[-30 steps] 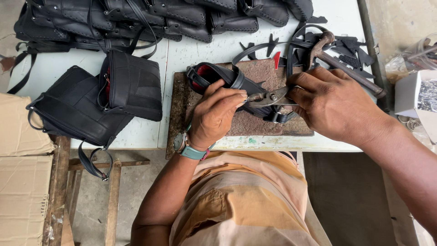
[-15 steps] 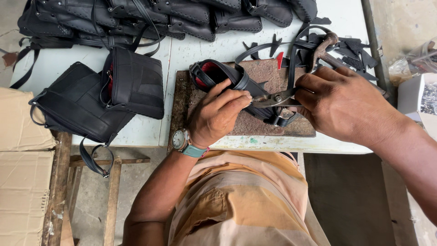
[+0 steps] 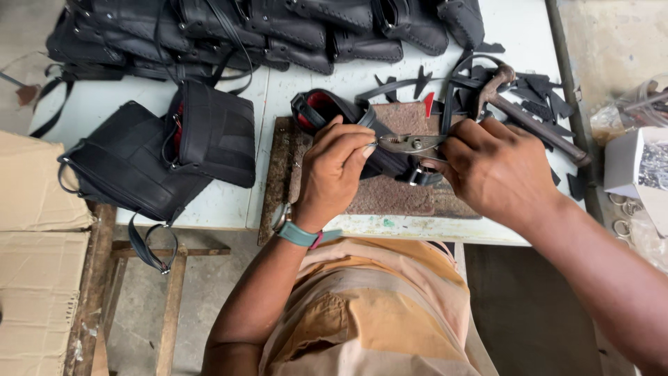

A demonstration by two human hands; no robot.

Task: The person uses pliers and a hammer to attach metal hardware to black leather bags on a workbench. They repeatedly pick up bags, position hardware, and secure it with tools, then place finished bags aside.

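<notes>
My left hand (image 3: 335,170) pinches a black strap (image 3: 387,161) of a small black pouch with a red lining (image 3: 321,110), which lies on a rusty metal slab (image 3: 390,198). My right hand (image 3: 495,170) grips metal pliers (image 3: 410,145); their jaws point left and meet the strap at my left fingertips. A teal watch is on my left wrist.
A hammer (image 3: 530,118) lies at the right among black scraps. Finished black bags (image 3: 160,150) sit at the left, with more piled along the far edge (image 3: 292,28). A white box (image 3: 637,167) and metal rings are at the far right. Cardboard (image 3: 38,230) is at the left.
Both hands have shifted slightly up the slab with the strap. The pliers' jaws are now closed on the strap at my left fingertips.
</notes>
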